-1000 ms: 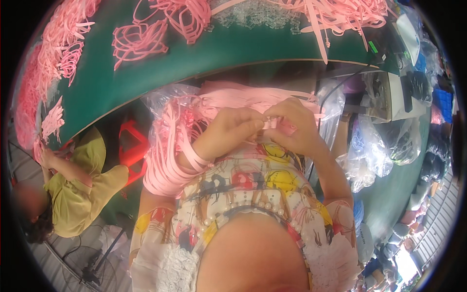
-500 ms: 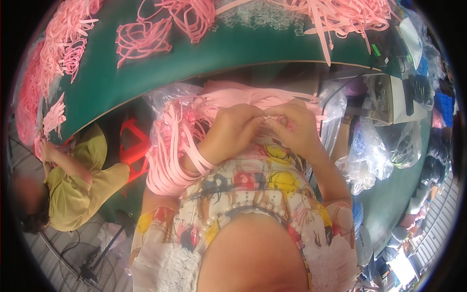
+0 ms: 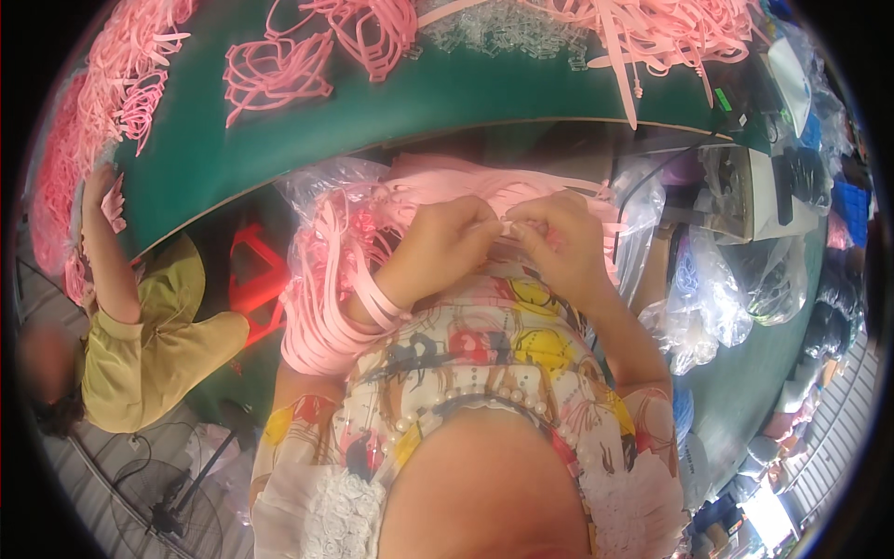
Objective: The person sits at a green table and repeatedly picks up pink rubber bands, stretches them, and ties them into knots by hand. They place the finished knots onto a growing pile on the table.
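Note:
My left hand and my right hand meet fingertip to fingertip in front of my chest. Both are closed in a pinch on a pale pink strap, of which only a small bit shows between the fingers. Many looped pink straps hang around my left forearm. Behind my hands, a thick bundle of long pink straps lies across my lap, partly on clear plastic. Exactly how the fingers work the strap's end is hidden.
On the green table ahead lie coiled pink straps, small clear plastic pieces and a strap heap. At left, a co-worker reaches into another pile, near a red stool. Plastic bags sit at right.
My hands stay together, with only slight finger movement. The co-worker's arm has stretched farther forward to the pile at the table's left edge, and the pink bunch there has shifted.

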The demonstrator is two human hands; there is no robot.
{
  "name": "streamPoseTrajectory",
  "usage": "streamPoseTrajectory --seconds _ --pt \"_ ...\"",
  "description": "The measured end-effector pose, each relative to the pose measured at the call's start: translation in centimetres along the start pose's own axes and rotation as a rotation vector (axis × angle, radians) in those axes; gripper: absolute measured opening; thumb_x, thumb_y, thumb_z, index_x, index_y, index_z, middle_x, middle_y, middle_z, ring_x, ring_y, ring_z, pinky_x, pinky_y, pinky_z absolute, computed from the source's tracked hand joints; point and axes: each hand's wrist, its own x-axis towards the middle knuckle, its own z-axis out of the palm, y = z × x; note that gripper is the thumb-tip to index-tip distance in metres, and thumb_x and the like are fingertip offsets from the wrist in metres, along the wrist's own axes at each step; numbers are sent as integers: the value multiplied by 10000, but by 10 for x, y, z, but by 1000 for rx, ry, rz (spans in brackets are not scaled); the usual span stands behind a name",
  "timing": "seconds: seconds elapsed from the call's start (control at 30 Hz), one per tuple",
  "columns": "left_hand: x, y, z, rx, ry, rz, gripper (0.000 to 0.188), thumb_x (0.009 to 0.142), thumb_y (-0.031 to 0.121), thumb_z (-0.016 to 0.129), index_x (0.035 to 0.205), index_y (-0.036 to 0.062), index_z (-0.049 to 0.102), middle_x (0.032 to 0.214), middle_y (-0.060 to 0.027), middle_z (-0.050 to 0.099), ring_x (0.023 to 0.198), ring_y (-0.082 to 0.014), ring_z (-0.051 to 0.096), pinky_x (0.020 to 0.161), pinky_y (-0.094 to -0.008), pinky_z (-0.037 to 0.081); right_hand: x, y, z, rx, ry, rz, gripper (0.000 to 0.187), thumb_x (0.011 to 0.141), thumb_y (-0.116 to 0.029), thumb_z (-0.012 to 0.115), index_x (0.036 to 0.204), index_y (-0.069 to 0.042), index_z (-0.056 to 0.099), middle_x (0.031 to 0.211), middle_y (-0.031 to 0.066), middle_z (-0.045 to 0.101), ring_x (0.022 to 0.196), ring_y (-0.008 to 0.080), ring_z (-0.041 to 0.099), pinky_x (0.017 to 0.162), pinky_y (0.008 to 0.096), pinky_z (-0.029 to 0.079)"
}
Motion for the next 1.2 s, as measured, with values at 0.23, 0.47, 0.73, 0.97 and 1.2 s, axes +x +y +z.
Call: streamPoseTrajectory --seconds 0.23,0.47,0.73,0.97,1.2 --pt "6 -22 -5 -355 -176 -202 214 932 221 551 900 16 602 648 9 528 534 -58 436 492 -202 339 -5 6 10 -75 51 -104 89 769 -72 635 857 -70 647 818 65 666 763 238 580 803 375 369" --pt "10 -33 -7 -858 -421 -298 208 905 189 591 864 -12 629 645 4 532 512 -61 425 476 -207 318 -2 0 4 -36 -4 -185 71 765 -63 631 834 -78 637 784 47 637 739 230 566 808 370 363" --pt "9 -27 -12 -712 -513 -370 206 899 167 586 928 -32 625 598 14 478 501 -63 379 483 -205 288 9 7 -15 125 -351 -353 72 761 -65 657 828 -91 660 779 35 640 746 208 576 809 352 374" --pt "-4 -2 -9 -372 -234 -119 157 855 134 631 928 -4 636 686 -24 577 546 -122 497 506 -278 383 24 3 -25 349 -397 -9 94 776 -54 663 868 -38 661 831 51 654 780 160 587 746 303 438" --pt "1 -12 0 678 202 771 140 790 78 621 906 0 634 745 -174 610 621 -337 593 592 -376 473 47 12 -32 660 -712 333 131 801 -56 666 919 -3 653 852 28 655 816 93 591 755 266 471"
